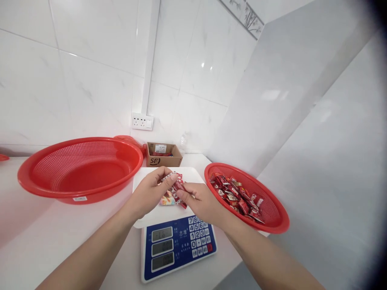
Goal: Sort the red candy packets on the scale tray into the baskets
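Above the white pan (148, 219) of a digital scale (178, 245), my left hand (152, 189) and my right hand (202, 200) come together on small red-and-white candy packets (178, 186). Both hands are closed, with thumbs on top of the packets; how many there are I cannot tell. A yellow-and-orange packet (167, 199) shows just below them, on or over the pan. The scale's blue panel has three displays and a number keypad. To the right, a red basket (279, 213) holds a heap of similar red packets (237, 195).
A large red perforated basket (87, 177) stands on the left of the white table (121, 249). Behind the scale are a cardboard box (165, 160), a red plastic bag (130, 141) and a clear bottle (184, 139). A power socket (142, 121) is on the tiled wall.
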Action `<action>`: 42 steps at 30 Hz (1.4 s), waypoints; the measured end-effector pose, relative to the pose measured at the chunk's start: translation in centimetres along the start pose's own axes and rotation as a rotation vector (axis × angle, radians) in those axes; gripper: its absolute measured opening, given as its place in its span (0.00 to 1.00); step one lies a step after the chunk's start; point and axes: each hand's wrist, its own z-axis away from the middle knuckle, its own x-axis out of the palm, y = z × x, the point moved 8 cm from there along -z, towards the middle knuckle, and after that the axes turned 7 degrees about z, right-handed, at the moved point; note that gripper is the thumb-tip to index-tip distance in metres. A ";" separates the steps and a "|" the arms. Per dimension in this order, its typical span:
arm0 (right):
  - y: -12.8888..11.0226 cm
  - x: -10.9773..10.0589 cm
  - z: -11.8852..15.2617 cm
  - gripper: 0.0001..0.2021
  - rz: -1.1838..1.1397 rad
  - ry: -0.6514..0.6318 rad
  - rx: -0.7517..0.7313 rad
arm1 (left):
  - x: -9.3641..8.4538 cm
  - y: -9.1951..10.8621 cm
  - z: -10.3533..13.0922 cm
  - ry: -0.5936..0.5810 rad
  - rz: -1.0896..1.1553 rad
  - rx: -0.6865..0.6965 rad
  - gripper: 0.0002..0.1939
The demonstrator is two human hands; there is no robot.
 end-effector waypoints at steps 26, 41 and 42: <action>2.6 -3.5 -0.7 0.14 0.096 0.250 0.094 | -2.2 2.2 0.6 0.110 0.023 0.158 0.15; 11.6 -1.5 -2.7 0.17 0.271 0.094 0.164 | -3.0 2.0 0.3 0.153 0.150 0.134 0.14; 11.7 -1.3 -2.8 0.20 0.252 0.098 0.164 | -2.9 1.9 0.3 0.155 0.149 0.133 0.14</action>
